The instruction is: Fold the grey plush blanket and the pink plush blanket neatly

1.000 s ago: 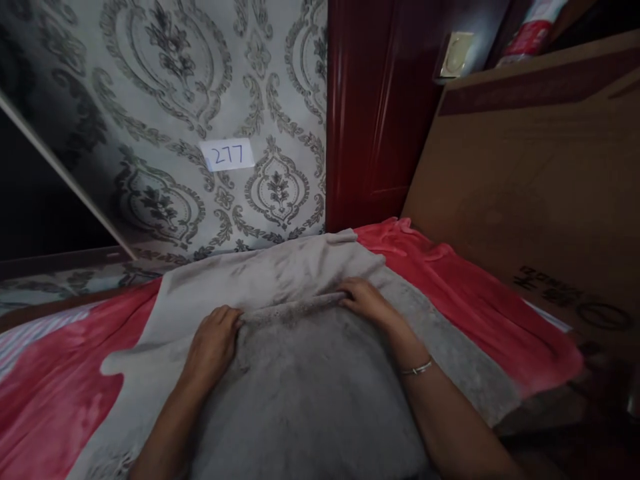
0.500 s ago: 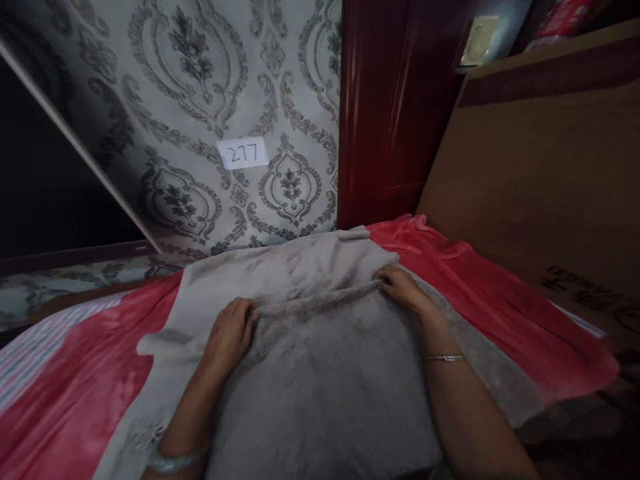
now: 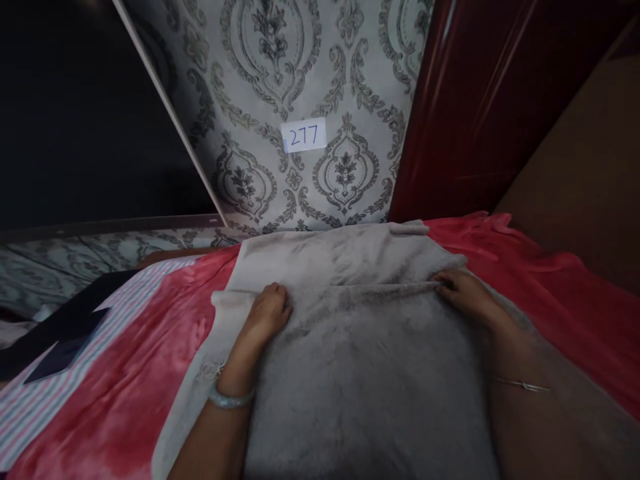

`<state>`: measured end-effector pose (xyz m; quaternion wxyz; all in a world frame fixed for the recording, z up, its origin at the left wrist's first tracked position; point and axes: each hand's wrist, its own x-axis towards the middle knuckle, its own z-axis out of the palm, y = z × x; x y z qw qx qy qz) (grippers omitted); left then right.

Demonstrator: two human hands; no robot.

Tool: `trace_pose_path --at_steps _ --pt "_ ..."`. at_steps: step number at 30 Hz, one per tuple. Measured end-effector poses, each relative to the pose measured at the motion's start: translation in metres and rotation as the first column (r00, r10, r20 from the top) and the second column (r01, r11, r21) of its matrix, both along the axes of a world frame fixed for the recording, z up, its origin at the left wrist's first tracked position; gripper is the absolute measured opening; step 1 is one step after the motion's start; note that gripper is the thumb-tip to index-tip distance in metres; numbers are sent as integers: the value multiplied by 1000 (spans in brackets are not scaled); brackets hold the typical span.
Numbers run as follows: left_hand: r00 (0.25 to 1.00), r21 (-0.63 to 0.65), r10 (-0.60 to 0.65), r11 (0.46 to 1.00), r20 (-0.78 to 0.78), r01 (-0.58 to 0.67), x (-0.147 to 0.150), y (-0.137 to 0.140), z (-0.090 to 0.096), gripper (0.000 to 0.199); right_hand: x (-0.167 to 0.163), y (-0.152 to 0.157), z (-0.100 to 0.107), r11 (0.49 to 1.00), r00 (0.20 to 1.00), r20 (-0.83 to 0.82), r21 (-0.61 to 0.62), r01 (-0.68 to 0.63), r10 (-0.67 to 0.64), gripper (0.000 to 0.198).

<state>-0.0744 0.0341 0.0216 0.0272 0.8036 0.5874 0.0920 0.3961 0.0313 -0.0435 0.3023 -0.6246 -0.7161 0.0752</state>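
Note:
A soft grey plush cloth [image 3: 370,373] lies spread before me, with a raised crease running across it between my hands. My left hand [image 3: 271,309] is closed on the left end of the crease, its fingertips partly hidden in the fabric. At the right end, my right hand [image 3: 463,291] pinches the cloth between thumb and fingers. Beyond the crease, the far part of the cloth looks paler and lies flat, slightly rumpled. Under the grey cloth, a red plush cover [image 3: 135,360] shows on both sides.
A striped cloth [image 3: 150,283] and a dark flat object [image 3: 67,353] lie at the left. A large dark screen [image 3: 95,120] stands behind them. At the back are patterned wallpaper with a card [image 3: 304,135] reading 277, a dark red door panel [image 3: 465,107] and a cardboard box [image 3: 580,173].
The view has turned left, so everything sits further right and more of the screen and striped cloth shows. Both hands keep their grip on the grey cloth, whose crease looks straighter and flatter.

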Motion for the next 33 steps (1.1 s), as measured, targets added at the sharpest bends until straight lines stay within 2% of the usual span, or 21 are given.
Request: trace_pose_path --at_steps 3,6,10,13,17,21,25,27,29,33 --pt "997 0 29 1000 -66 -29 2 1 1 8 2 1 -1 999 999 -46 48 3 -1 22" --pt "992 0 27 1000 -121 -27 2 3 2 2 3 3 -1 997 997 -32 38 66 -65 25" --pt "992 8 11 1000 -124 -10 -1 12 -1 19 4 7 -2 988 987 22 6 157 -157 28" --pt "994 6 7 1000 -113 -7 -4 18 -3 16 5 9 -5 982 982 38 6 187 -187 36" --pt "994 -5 8 1000 -110 -9 -7 22 -5 25 3 11 -7 979 977 59 -15 204 -203 41" --pt "991 -7 -7 1000 -132 6 -7 21 -6 23 -3 13 -6 967 965 65 -11 256 -255 32" --pt "988 -9 -29 1000 -150 28 -8 21 -3 24 -9 13 1 939 940 31 60 337 -339 17" --pt "992 -9 -63 998 -114 63 -12 23 -1 23 -12 12 7 913 920 -5 120 389 -391 18" --pt "993 4 -116 993 -13 117 -19 25 2 21 -14 11 11 886 900 -40 161 435 -434 22" --pt "955 57 -189 982 229 181 -33 26 6 24 -17 11 12 878 887 -61 127 461 -457 22"
